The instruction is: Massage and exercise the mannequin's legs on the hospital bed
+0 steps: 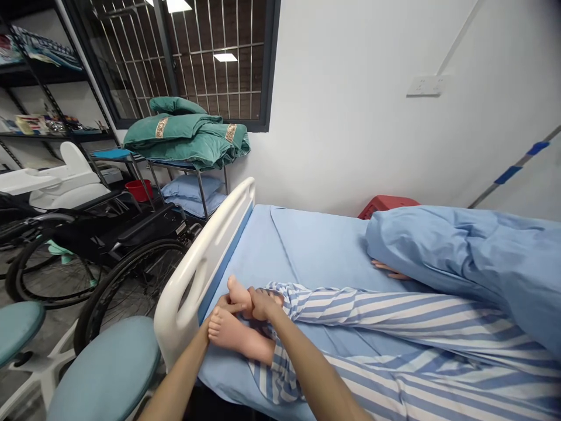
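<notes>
Blue-and-white striped trousers [372, 310] cover the legs of a lying figure, with smooth, manikin-like feet bare at the cuffs. My left hand [228, 305] is closed on the far foot [238, 292], its fingers lying across it. Around the ankle of that same foot, close to the trouser cuff, my right hand [262, 304] is wrapped. The near foot [228, 330] rests on the bed below my hands, beside my left wrist. Part of the far ankle is hidden behind my fingers.
A white footboard [204, 257] closes the bed's left end. A blue quilt [451, 245] covers the figure's upper part, some fingers [390, 270] showing under its edge. Left stand a wheelchair [131, 245], a teal stool [107, 371] and a rack with green bedding [188, 137].
</notes>
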Available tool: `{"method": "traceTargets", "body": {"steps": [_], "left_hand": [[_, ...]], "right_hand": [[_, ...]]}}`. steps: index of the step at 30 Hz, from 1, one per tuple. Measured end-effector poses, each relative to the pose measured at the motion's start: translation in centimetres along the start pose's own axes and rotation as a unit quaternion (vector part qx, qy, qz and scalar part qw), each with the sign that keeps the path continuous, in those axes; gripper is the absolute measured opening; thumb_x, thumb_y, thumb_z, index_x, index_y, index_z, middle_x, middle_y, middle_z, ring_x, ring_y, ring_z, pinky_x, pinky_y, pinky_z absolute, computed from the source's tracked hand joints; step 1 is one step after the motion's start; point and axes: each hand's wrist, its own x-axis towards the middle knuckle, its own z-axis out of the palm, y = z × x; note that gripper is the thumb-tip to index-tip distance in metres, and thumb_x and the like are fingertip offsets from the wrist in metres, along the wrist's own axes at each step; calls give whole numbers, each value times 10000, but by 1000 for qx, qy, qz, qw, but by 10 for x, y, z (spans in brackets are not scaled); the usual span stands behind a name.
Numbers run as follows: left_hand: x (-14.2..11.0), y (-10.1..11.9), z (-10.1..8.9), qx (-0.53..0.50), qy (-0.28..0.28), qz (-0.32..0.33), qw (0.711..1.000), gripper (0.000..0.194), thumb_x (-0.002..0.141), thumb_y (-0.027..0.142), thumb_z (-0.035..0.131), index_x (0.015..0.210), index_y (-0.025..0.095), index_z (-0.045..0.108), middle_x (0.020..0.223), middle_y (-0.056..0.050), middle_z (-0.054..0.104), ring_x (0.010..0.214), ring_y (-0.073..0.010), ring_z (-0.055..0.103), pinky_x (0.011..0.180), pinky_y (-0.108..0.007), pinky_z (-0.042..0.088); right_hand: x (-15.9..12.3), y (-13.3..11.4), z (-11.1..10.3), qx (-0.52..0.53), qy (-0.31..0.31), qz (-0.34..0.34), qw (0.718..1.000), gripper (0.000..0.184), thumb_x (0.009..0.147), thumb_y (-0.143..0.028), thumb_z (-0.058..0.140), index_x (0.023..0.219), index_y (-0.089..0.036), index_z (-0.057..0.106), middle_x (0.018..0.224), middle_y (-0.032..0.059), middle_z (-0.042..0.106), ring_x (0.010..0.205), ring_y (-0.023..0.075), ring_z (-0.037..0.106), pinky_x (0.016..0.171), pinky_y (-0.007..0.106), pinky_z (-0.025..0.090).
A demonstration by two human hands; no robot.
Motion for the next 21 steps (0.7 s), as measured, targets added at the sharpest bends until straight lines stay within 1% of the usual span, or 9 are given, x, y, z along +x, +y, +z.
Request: {"method": "traceTargets", "body": {"steps": [2, 4, 7, 9, 14, 18, 19, 20, 21], "left_hand": [[0, 16, 4, 46, -5, -126, 991, 356, 862, 228, 228, 900, 145, 573, 759, -120, 576, 761, -279, 562, 561, -418, 435], [-2, 26, 6, 91, 20, -248, 964, 358, 852, 209, 214, 912, 136, 559, 764, -132, 569, 813, -310, 552, 583, -449, 423], [-4, 30, 7, 115, 87, -331, 932, 383, 842, 182, 180, 927, 133, 550, 747, -128, 555, 837, -314, 539, 587, -443, 406], [-2, 27, 9, 106, 106, -350, 925, 415, 833, 156, 147, 958, 128, 542, 774, -132, 547, 848, -310, 528, 587, -431, 388], [6, 21, 17, 69, 112, -365, 922, 451, 807, 91, 105, 987, 115, 518, 846, -145, 523, 838, -302, 495, 565, -408, 338], [8, 21, 24, 61, 209, -397, 892, 416, 805, 79, 120, 922, 122, 517, 836, -127, 509, 800, -262, 476, 551, -382, 329], [8, 21, 25, 55, 222, -402, 887, 406, 805, 80, 126, 902, 127, 517, 831, -123, 508, 796, -256, 474, 556, -383, 333], [7, 20, 25, 44, 209, -378, 901, 398, 801, 80, 131, 880, 130, 517, 809, -120, 507, 782, -255, 475, 557, -392, 338], [7, 20, 25, 26, 175, -317, 932, 383, 797, 87, 143, 859, 138, 518, 771, -113, 503, 760, -256, 477, 555, -405, 341]], "right_hand": [[1, 2, 4, -8, 14, -8, 1000, 548, 594, -359, 635, 1085, -203, 448, 1107, 128, 533, 1052, 316, 481, 831, 427, 332], [2, 4, 9, -14, 28, -18, 999, 507, 615, -280, 601, 1088, -197, 438, 1107, 125, 527, 1048, 301, 480, 840, 422, 323], [4, 7, 14, -23, 41, -29, 998, 503, 614, -204, 568, 1095, -194, 423, 1112, 123, 515, 1049, 279, 473, 852, 412, 310], [6, 8, 15, -30, 41, -29, 998, 523, 599, -182, 565, 1100, -193, 413, 1117, 123, 508, 1051, 278, 467, 848, 409, 309], [8, 8, 14, -37, 37, -24, 998, 539, 591, -181, 569, 1104, -186, 402, 1112, 124, 502, 1043, 278, 465, 846, 405, 306], [6, 9, 15, -32, 42, -27, 998, 535, 598, -212, 588, 1099, -186, 405, 1118, 125, 494, 1046, 277, 455, 852, 405, 296], [5, 9, 15, -31, 44, -28, 998, 530, 605, -223, 588, 1101, -186, 404, 1119, 125, 492, 1046, 277, 453, 854, 407, 293], [5, 9, 15, -30, 47, -28, 998, 525, 613, -238, 588, 1103, -187, 404, 1119, 124, 492, 1046, 277, 453, 858, 410, 289], [4, 8, 15, -29, 49, -29, 998, 527, 619, -254, 589, 1107, -189, 402, 1119, 123, 492, 1045, 279, 453, 862, 413, 286]]}}
